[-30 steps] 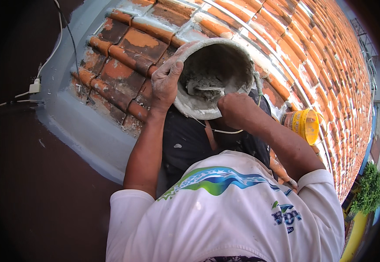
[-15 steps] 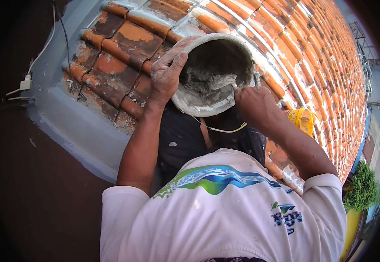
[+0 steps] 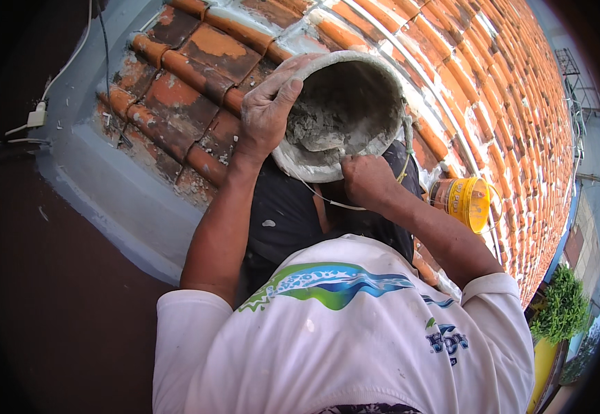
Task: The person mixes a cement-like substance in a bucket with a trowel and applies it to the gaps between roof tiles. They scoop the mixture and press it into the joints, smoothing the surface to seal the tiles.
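Bucket, round and crusted pale grey inside and out (image 3: 391, 77), sits tilted above the wearer's lap, mouth turned toward my head view; what supports it underneath is hidden. Wet-looking grey mortar (image 3: 303, 131) lies inside, heaped toward the lower left wall.

Left hand (image 3: 265, 114), dusted grey: clasps the bucket's left side, thumb by the rim, fingers extended along the outer wall. I cannot tell whether those fingers touch one another.

Right hand (image 3: 370, 181): curled into a fist at the lower right rim, fingers pressed together, apparently around the grip of a flat, mortar-caked tool (image 3: 323, 142) whose broad end rests in the mix. Grip itself hidden.

Risks, my judgement:
- Bucket rolling or tipping, if the left hand slips on its dusty wall while the tool pushes hard from the right.
- Mortar spilling onto the dark trousers (image 3: 272, 210), given the tilt.
- Snagging: the thin white bail handle (image 3: 327, 201) loops below the rim, close to the right wrist.
- Yellow plastic pail (image 3: 478, 205), on its side near the right forearm, sliding down the orange clay roof tiles (image 3: 193, 117) if an elbow knocks it.
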`<state>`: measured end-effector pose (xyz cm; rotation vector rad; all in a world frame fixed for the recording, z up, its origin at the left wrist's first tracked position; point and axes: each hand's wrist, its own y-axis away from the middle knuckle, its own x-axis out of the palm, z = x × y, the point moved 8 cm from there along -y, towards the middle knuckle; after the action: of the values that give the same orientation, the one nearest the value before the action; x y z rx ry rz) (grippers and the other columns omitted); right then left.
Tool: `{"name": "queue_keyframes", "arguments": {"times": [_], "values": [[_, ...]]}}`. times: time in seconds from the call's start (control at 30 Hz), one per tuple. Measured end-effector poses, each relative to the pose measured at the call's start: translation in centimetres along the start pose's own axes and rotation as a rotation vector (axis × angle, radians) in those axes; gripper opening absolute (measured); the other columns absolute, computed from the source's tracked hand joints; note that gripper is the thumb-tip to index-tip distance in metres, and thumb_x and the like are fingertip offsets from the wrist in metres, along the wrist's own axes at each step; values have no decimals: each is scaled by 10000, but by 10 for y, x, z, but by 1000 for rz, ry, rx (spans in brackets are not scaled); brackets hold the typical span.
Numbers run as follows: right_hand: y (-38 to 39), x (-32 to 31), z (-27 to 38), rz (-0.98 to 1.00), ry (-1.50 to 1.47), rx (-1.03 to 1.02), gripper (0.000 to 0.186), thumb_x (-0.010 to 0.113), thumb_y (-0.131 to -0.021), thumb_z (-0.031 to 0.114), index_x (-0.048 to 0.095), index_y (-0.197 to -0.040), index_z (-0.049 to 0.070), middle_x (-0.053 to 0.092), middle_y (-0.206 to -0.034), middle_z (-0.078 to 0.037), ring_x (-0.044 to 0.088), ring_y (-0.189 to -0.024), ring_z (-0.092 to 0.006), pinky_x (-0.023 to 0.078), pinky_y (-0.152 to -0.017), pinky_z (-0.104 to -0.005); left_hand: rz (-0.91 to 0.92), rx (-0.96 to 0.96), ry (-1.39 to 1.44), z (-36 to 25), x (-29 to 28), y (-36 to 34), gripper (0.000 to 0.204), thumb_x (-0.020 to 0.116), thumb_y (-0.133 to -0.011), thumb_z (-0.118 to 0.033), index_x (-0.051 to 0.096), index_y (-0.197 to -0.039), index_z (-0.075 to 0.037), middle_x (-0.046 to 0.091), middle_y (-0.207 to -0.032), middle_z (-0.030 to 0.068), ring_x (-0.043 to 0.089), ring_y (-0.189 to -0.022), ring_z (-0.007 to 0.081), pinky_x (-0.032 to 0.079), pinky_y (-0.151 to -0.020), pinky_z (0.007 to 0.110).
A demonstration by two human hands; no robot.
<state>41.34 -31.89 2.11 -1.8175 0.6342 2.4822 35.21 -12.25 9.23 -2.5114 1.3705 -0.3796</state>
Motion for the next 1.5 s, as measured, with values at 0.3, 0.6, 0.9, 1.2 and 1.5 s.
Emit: {"name": "queue_keyframes", "arguments": {"times": [0.3, 0.6, 0.9, 1.2, 1.5], "values": [[-7, -11, -46, 138, -1212, 394, 288, 744, -952, 195, 754, -908, -89, 714, -759, -117, 691, -603, -186, 571, -588, -356, -12, -57, -11, -2, -2, 1, 424, 625, -1146, -232, 672, -1444, 66, 724, -1390, 108, 629, -1283, 156, 461, -1149, 319], [-25, -27, -35, 122, -1216, 463, 291, 745, -952, 196, 736, -860, -80, 711, -740, -122, 686, -562, -189, 563, -563, -339, 3, -38, -11, 4, 0, 0, 436, 613, -1150, -236, 660, -1455, 73, 715, -1417, 114, 623, -1314, 170, 448, -1167, 324], [-2, -37, -41, 25, -607, 367, 325, 697, -971, 196, 688, -879, -116, 698, -719, -169, 744, -625, -252, 599, -616, -412, -13, -28, -23, -4, 1, -3, 428, 610, -1151, -228, 660, -1461, 63, 722, -1403, 111, 626, -1308, 170, 457, -1154, 322], [6, -61, -21, -106, -199, 254, 228, 594, -920, 125, 723, -978, -53, 754, -891, -286, 756, -851, -480, 606, -796, -566, -10, -17, -131, 1, -4, -4, 443, 572, -1161, -220, 636, -1467, 94, 680, -1476, 144, 585, -1383, 210, 410, -1213, 367], [-7, -13, 12, 19, -128, 63, 236, 724, -861, 198, 781, -1011, 24, 789, -981, -196, 803, -947, -372, 640, -824, -487, -37, -139, -109, 11, -7, 2, 391, 565, -1146, -163, 667, -1424, 93, 680, -1484, 164, 586, -1412, 245, 394, -1217, 360]]}}
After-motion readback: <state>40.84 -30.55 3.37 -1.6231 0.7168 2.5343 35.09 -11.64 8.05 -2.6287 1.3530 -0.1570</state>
